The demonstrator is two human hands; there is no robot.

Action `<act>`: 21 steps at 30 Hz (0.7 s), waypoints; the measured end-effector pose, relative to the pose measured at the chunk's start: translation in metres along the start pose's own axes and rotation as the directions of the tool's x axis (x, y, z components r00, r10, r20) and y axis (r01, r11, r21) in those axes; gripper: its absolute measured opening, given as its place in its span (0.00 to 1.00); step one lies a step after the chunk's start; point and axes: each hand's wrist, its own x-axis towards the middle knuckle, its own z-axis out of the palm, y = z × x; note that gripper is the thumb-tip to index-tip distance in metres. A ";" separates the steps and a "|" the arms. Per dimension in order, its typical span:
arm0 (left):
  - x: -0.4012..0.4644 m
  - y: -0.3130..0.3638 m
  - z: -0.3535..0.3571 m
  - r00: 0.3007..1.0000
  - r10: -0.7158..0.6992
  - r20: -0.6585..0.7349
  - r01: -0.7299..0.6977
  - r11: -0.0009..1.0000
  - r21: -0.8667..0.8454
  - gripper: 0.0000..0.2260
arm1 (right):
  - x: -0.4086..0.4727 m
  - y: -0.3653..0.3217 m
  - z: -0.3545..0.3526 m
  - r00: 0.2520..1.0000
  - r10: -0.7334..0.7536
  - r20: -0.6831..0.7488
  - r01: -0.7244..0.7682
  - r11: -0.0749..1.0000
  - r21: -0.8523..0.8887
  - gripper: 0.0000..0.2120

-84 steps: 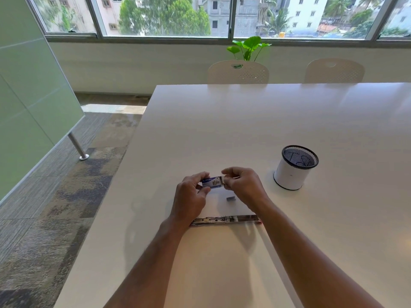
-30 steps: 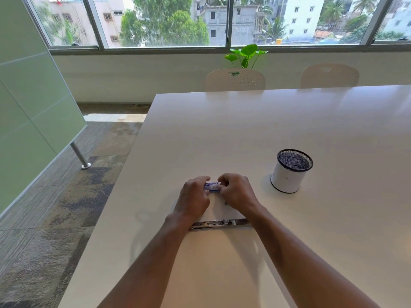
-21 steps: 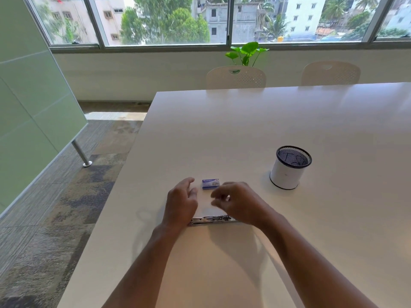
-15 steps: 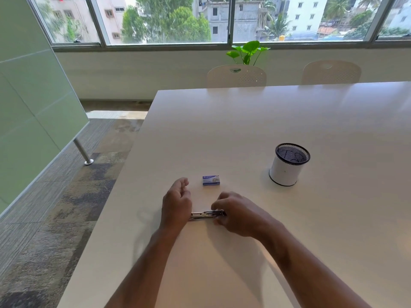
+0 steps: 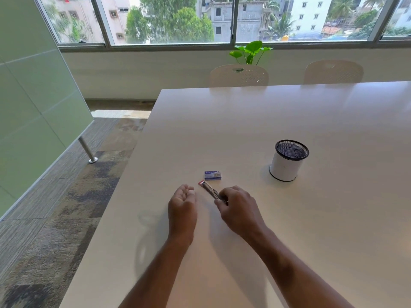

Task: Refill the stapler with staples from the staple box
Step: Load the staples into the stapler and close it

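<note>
- Stapler [image 5: 210, 190] is gripped at its near end by right hand [image 5: 239, 211], red tip angled far-left, just near staple box [image 5: 212, 175] on counter [image 5: 289, 218].
- Left hand [image 5: 182, 206]: fingers curled loosely, nothing seen held.
- Stapler should be steadied w/ both hands and the channel kept level while it's closed.

Shiny metal stapler [image 5: 210, 190]; printed paper staple box [image 5: 212, 175]; smooth, faintly glossy table [image 5: 255, 121]; black wire-mesh cup [image 5: 289, 160] in a smooth white sleeve.

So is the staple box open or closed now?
Closed, it seems: the staple box lies flat on the table, no tray sticking out.
</note>
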 end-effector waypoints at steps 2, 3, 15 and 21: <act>-0.013 0.002 0.009 0.989 -0.081 0.120 0.097 0.987 -0.132 0.09 | -0.002 -0.006 0.000 0.998 0.021 -0.061 -0.020 1.000 0.018 0.10; -0.017 0.003 0.012 0.976 -0.103 0.193 0.134 0.979 -0.154 0.09 | -0.003 -0.009 0.001 0.996 0.023 -0.085 -0.021 0.999 0.025 0.10; -0.010 0.007 0.010 0.916 -0.114 0.385 0.203 0.959 -0.200 0.10 | -0.008 -0.009 -0.002 0.995 -0.041 -0.092 0.054 0.988 0.144 0.13; -0.006 -0.001 0.006 0.913 -0.062 0.403 0.130 0.981 -0.146 0.10 | 0.016 0.001 -0.016 0.986 -0.120 -0.116 0.138 0.978 0.156 0.19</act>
